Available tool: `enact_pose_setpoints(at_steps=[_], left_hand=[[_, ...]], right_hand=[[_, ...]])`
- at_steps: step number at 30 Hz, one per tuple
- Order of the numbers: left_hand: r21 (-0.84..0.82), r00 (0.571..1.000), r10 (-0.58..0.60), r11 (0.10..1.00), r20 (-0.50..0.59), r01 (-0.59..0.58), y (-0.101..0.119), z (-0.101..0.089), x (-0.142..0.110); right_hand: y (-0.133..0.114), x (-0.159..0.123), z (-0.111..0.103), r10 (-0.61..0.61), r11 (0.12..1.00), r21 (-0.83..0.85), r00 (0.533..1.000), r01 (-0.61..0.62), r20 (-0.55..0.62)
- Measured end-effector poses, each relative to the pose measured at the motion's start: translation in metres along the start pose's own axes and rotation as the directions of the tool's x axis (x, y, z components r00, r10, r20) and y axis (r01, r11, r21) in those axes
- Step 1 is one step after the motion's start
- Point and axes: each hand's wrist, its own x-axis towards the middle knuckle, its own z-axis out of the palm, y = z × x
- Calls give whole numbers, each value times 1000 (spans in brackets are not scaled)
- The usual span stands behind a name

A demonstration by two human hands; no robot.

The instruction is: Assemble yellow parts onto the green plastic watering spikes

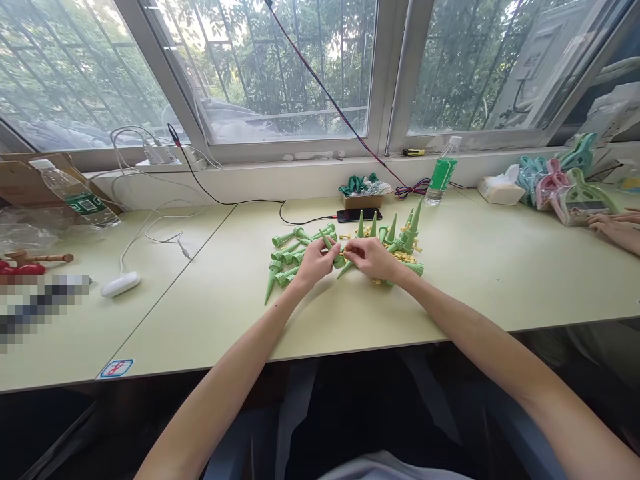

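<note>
My left hand (318, 261) is closed around a green plastic plant watering spike (327, 241), its tip pointing up and away. Close beside it, my right hand (371, 259) pinches a small yellow valve (344, 251) at the spike's wide end; the fingers hide most of this piece. Several green spikes (287, 255) lie in a pile left of and under my left hand. Past my right hand, more green spikes (413, 230) stand or lean among scattered yellow valves (400, 256).
Behind the spikes lie a phone (359, 215) with a cable and a small box (364, 199). A bottle (443, 172) stands at the back. Tissues (501, 188) and large plastic clips (555, 180) are at right, near another person's hand (617, 230). A white mouse-like device (120, 285) lies left.
</note>
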Motion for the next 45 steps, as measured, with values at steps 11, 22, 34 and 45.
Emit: enact_pose_setpoints(at_steps=[11, 22, 34, 45], left_hand=[[0, 1000, 17, 1000, 22, -17, -1, 0, 1], [4, 998, 14, 1000, 59, -14, 2, -1, -2], [51, 997, 38, 998, 61, -41, 3, -1, -4], [139, 992, 116, 983, 40, -121, 2, -1, -3]], right_hand=[[1, 0, -2, -3, 1000, -4, 1000, 3, 11], [1, -1, -3, 1, 1000, -22, 1000, 0, 30], [3, -1, -2, 13, 999, -46, 999, -11, 43], [3, -1, -2, 31, 997, -79, 996, -25, 78]])
